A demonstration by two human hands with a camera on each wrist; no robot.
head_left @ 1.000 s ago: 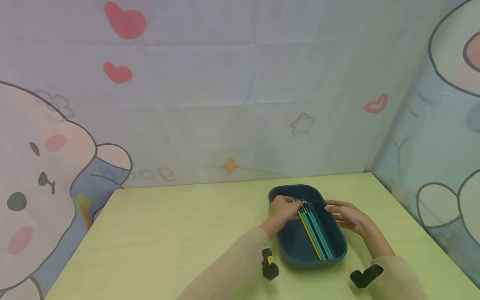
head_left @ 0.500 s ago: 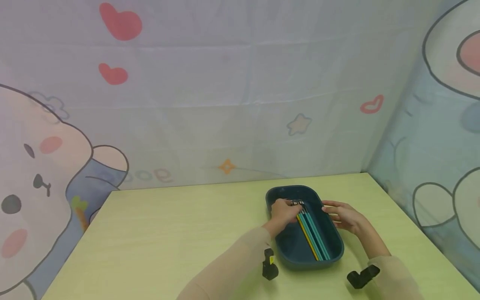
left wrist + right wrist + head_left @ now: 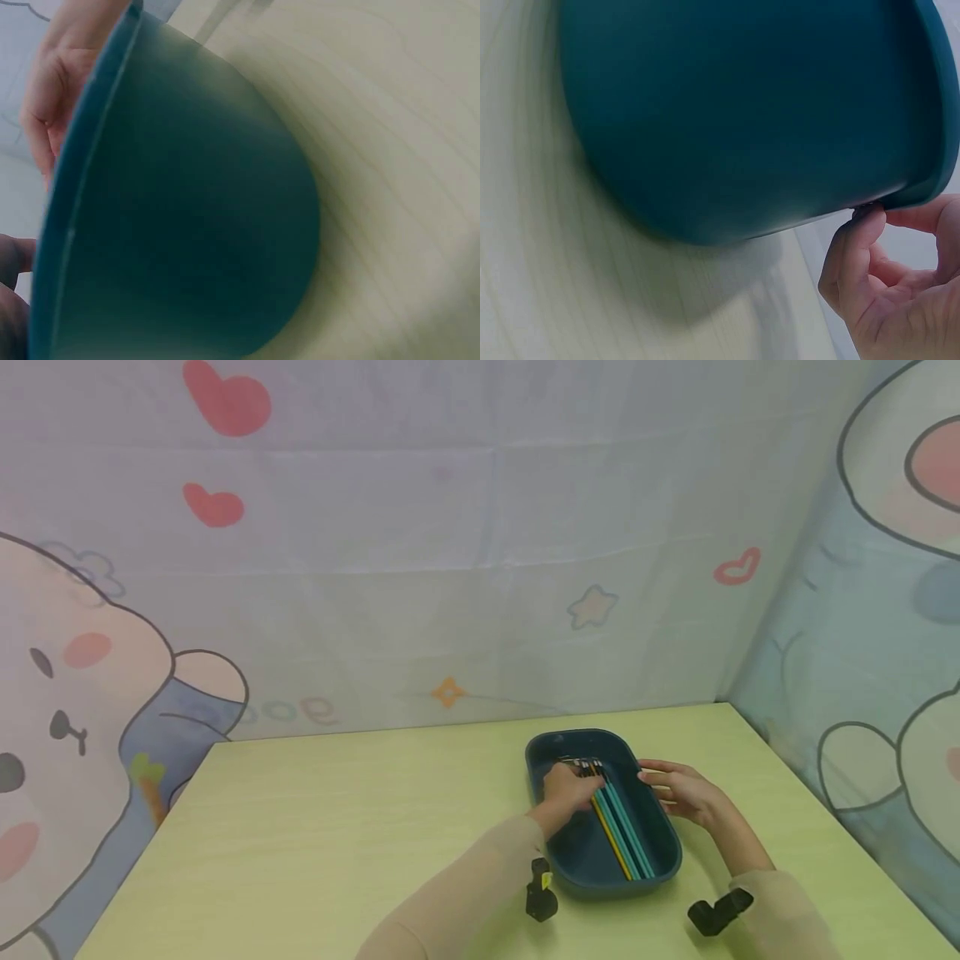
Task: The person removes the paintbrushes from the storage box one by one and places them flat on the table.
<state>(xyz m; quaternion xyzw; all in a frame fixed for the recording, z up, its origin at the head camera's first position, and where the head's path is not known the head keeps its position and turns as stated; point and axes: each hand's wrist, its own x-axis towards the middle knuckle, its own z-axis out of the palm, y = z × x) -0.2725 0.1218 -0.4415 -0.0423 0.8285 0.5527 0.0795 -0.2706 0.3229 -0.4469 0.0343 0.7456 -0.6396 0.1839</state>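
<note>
A dark blue plastic bin [image 3: 581, 864] stands on the table, with turquoise pencils [image 3: 628, 831] and a yellow pencil [image 3: 611, 837] lying lengthwise side by side in its right half. My left hand [image 3: 570, 789] reaches into the bin and grips the bundle near its far ends, thumb across the top. Dark and light pencil ends show just beyond the knuckles; its fingers' undersides are hidden. At the right rim, my right hand [image 3: 686, 793] holds the bin from outside. The right wrist view shows that hand's fingertips [image 3: 866, 214] pinching the rim.
Both sleeves carry a black wrist device, one on the left [image 3: 540, 891] and one on the right [image 3: 720, 912]. The pale yellow table [image 3: 337, 827] extends left of the bin. A printed cloth backdrop [image 3: 390, 568] rises behind it, and another side closes off the right.
My left hand has slid a little to the right and nearer over the pencils, so more of their far ends show. My right hand stays at the rim. The whole view shifts slightly.
</note>
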